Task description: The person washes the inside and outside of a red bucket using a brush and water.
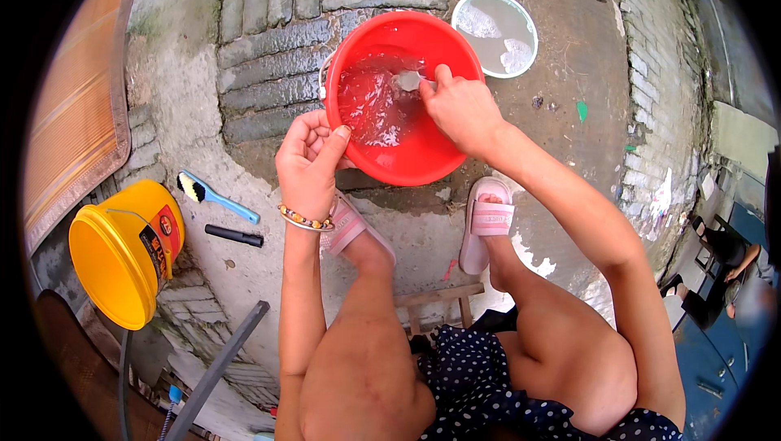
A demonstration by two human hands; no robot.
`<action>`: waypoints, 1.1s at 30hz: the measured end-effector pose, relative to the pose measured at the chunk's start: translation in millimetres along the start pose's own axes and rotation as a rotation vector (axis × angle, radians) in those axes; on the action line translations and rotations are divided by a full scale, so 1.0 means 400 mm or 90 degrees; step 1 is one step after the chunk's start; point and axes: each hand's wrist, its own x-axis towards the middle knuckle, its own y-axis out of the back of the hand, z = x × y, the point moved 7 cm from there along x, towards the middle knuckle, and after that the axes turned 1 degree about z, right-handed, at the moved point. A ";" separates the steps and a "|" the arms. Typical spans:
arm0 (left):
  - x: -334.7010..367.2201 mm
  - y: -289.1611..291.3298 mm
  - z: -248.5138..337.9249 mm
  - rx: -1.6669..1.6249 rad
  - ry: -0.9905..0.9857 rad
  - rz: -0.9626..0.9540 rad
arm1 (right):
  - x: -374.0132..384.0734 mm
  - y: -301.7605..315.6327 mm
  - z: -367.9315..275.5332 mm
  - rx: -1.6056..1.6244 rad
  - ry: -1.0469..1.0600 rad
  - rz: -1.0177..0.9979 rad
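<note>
The near-left rim of the red bucket [407, 166] is pinched between thumb and fingers of the left hand [313, 152]. Farther in, a small pale thing [408, 80] is held at the water by the right hand [464, 111], its fingers seemingly pressed together on it, though partly hidden. Stirring or rinsing seems to be under way; a steadied rim is called for. What is held cannot be told. Beyond, in the white bucket [535, 34], pale clumps [477, 22] are hard to make out.

Grey brick paving [272, 58], wet and shiny in places, crosses the upper middle of the frame and meets patchy, worn concrete [183, 91]. Paler brickwork [643, 107] curves down the right side. An orange-brown woven panel [81, 99] fills the upper left; a wooden bar [439, 294] sits at lower centre, blue surfaces [708, 360] at lower right. The light is even.
</note>
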 end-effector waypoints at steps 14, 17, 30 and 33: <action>0.017 -0.039 0.050 0.063 0.030 -0.043 | 0.028 -0.022 0.003 0.113 -0.043 -0.066; 0.026 -0.035 0.049 0.054 0.040 -0.050 | -0.041 -0.028 -0.007 0.163 -0.044 -0.173; 0.043 0.046 0.001 -0.076 0.089 0.032 | -0.108 0.129 0.146 0.377 -0.211 0.137; 0.041 0.045 -0.001 -0.049 0.086 0.022 | -0.042 0.149 0.099 0.287 -0.111 0.079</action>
